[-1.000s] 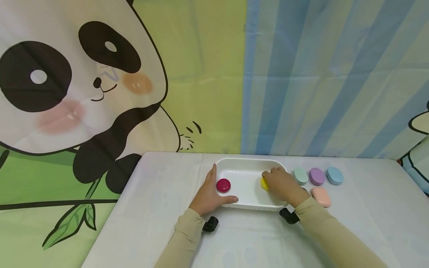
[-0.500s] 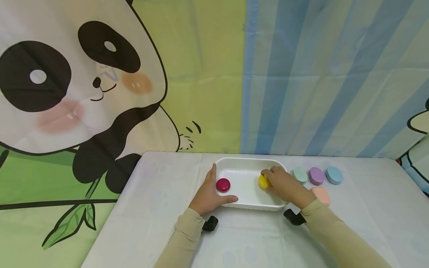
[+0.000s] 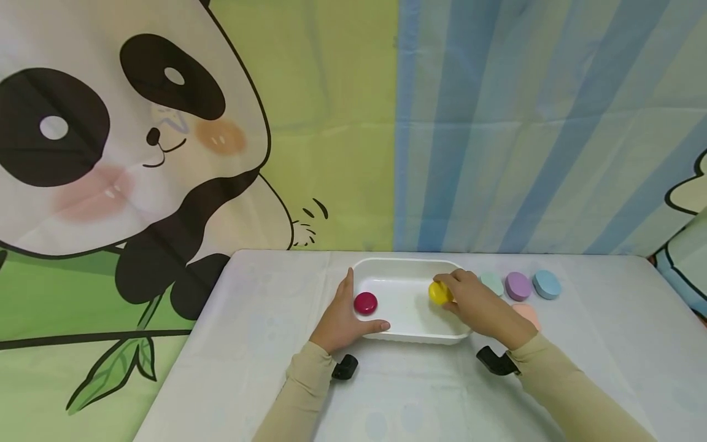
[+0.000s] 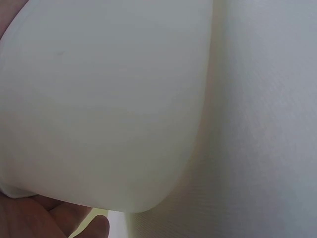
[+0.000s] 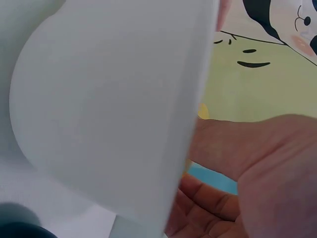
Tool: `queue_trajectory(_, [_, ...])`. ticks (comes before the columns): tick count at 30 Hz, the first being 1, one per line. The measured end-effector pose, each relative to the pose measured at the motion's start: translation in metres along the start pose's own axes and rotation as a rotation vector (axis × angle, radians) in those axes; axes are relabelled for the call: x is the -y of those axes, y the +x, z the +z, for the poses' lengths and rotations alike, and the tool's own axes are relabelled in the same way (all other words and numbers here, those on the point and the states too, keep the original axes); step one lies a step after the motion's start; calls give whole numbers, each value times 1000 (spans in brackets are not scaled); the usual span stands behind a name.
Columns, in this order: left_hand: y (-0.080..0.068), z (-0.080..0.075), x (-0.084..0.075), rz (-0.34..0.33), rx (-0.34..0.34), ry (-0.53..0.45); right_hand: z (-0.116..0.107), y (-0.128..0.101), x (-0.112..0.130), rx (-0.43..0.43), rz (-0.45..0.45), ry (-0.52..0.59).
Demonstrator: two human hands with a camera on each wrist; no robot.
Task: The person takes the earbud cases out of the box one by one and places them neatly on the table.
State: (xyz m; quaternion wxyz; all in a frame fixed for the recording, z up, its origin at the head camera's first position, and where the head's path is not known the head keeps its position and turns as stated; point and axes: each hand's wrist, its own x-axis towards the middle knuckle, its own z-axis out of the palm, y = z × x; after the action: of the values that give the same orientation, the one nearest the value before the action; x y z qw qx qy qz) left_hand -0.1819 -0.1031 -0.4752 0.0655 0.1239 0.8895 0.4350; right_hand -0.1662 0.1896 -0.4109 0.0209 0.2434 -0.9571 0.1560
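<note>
A white tray [image 3: 409, 337] lies at the far side of the table. My left hand [image 3: 343, 319] holds its left end, with the thumb over the front rim and the fingers along the left side; some fingers [image 4: 34, 218] show below the tray wall in the left wrist view. Inside the tray, near that hand, lies a glossy red disc [image 3: 366, 303]. Above the tray's right half, my right hand [image 3: 480, 307] pinches a yellow disc [image 3: 439, 293] between thumb and fingers. The tray wall [image 5: 104, 109] hides most of that grip in the right wrist view.
Right of the tray stand a mint piece [image 3: 491, 283], a purple piece [image 3: 518, 286] and a blue piece [image 3: 547, 284]. A peach piece [image 3: 527, 314] lies nearer, partly behind the right hand. A printed panda cloth [image 3: 331, 123] hangs behind the white table [image 3: 409, 405].
The right hand has drawn slightly back and to the right, and the yellow disc, more of it now showing, has shifted a little away from me. The left hand stays on the tray.
</note>
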Motion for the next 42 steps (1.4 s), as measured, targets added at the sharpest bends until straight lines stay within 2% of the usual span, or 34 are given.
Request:
queue_trajectory(20, [1,0,0,18,5,-2,-19,-27,-11,-27,61,-8])
queue_trajectory(30, [0,0,0,8,1,-7,-26,-45,-19,-69,29,-20])
queue_trajectory(38, [0,0,1,9,0,0,-29,-60,-31,-127,-29,-89])
queue_trajectory(42, [1,0,1,17,-3,8,-29,-67,-38,-133,-26,-97])
